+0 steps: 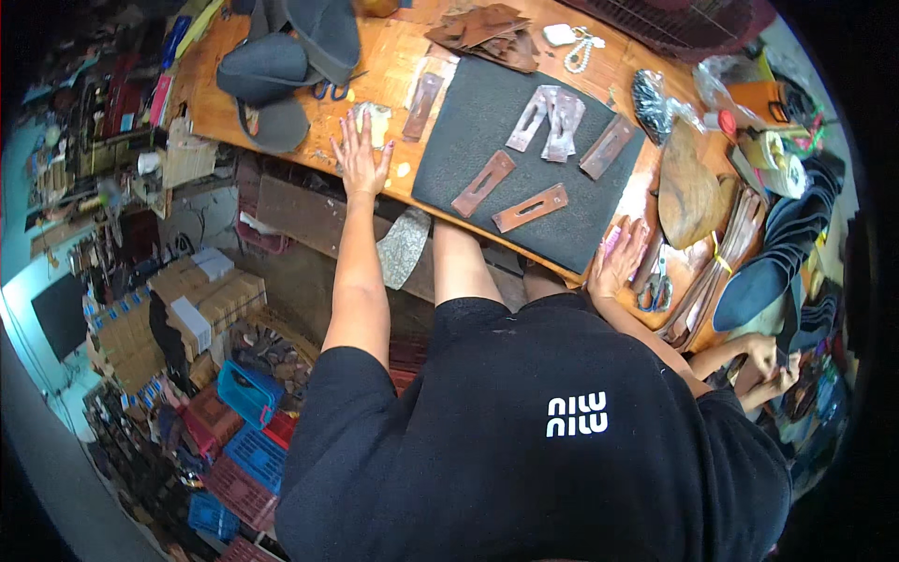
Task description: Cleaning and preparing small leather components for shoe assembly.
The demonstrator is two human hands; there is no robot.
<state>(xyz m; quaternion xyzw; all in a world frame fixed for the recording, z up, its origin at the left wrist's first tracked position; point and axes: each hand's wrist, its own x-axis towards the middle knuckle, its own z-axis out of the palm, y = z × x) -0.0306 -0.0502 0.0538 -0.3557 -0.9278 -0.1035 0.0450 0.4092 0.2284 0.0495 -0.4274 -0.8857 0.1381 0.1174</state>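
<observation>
My left hand (363, 161) lies flat with spread fingers near the wooden table's front edge, partly over a small pale patterned scrap (376, 114). At the right corner of the black mat (440, 173), my right hand (616, 265) rests with its fingers stretched out. Something pink (611, 240) shows at these fingers; whether it is held is unclear. Slotted brown leather strips lie on the mat: one at its left (484, 184), one near the front (531, 207), one at the right (609, 146), and several overlapping paler ones (562, 124). Another strip (423, 107) sits left of the mat.
Scissors (657, 283) and a tied leather bundle (726, 258) lie beyond my right hand. Brown leather scraps (485, 34) are piled at the back. Dark grey shaped pieces (281, 75) stand back left. Dark soles (773, 262) are stacked right, near another person's hands (770, 365).
</observation>
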